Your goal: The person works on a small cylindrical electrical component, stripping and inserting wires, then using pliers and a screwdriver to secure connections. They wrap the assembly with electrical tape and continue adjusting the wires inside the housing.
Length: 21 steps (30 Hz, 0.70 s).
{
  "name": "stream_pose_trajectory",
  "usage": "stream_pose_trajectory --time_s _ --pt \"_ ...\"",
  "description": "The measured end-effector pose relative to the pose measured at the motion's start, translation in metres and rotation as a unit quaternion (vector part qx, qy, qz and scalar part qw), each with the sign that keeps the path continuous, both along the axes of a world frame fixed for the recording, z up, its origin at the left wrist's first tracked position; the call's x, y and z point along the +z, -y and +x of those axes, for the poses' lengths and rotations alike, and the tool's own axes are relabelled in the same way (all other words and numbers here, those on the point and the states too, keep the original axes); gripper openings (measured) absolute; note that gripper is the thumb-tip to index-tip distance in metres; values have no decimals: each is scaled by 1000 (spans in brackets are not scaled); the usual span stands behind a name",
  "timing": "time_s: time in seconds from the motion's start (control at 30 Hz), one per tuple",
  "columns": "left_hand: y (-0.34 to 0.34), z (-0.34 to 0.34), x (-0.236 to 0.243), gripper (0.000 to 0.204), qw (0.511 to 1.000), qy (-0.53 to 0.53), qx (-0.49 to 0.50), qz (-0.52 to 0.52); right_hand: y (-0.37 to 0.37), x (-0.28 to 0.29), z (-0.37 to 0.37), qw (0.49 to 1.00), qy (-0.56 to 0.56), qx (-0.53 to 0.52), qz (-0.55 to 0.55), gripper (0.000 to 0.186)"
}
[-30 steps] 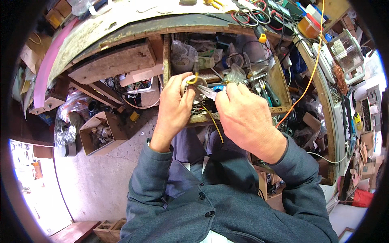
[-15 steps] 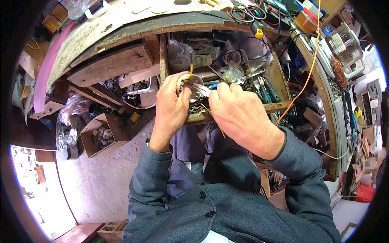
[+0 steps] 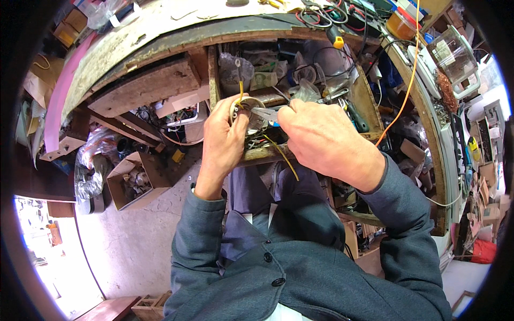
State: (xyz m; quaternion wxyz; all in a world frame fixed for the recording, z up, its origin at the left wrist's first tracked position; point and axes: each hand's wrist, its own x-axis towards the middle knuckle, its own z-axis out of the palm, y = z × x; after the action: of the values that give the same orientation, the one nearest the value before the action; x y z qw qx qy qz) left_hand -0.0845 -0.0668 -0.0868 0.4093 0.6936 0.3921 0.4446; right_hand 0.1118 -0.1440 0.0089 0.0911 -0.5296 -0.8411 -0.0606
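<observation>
Head: right hand point(image 3: 329, 140) near drawer edge point(image 3: 261, 155)

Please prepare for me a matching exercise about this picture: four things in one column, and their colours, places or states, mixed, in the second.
Things:
1. Left hand
2. Right hand
3. Box
4. Long strip

Descriptions:
A. Pink
B. Grips pliers
C. Open, with scraps inside
D. Holds a round part

Pairs: 1-D, 2-B, 3-C, 4-A
</observation>
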Motion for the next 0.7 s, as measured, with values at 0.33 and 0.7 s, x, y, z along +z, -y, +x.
stream_pose_trajectory --time_s 0.33,0.7 --pt "-1 1 -2 30 1000 20 2 -11 16 2 -15 997 -44 -69 -16 16" --pt "-1 3 0 33 1000 -8 17 16 18 -15 -34 991 64 -98 62 8"
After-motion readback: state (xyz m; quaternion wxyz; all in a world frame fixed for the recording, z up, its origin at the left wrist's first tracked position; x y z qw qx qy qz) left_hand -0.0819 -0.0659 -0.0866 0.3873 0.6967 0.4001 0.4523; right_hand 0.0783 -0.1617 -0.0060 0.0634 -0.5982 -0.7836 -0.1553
